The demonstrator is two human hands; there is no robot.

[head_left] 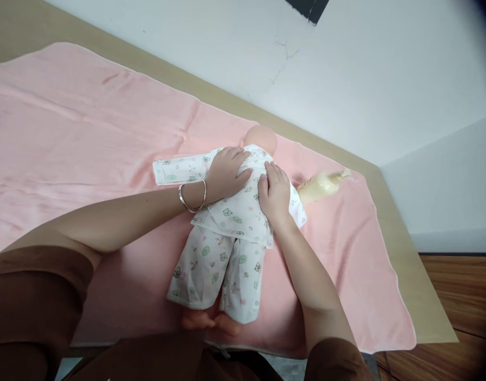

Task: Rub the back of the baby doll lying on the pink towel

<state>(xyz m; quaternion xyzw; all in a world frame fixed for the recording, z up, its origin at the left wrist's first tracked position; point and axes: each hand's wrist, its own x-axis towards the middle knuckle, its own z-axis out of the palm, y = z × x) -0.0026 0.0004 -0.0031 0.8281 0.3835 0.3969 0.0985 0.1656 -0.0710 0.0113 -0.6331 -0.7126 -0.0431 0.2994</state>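
Both hands, left and right, lay flat, fingers spread, gripping nothing, on the doll atop the blanket.

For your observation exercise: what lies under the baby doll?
A pink blanket spread over a beige table lies under the doll. The patch directly beneath its body is hidden.

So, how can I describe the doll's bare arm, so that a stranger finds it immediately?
Start from the pink blanket covering the table. A doll in printed pyjamas lies on it under both hands. The bare arm sticks out toward the wall, beside the right hand; the other arm is inside a printed sleeve.
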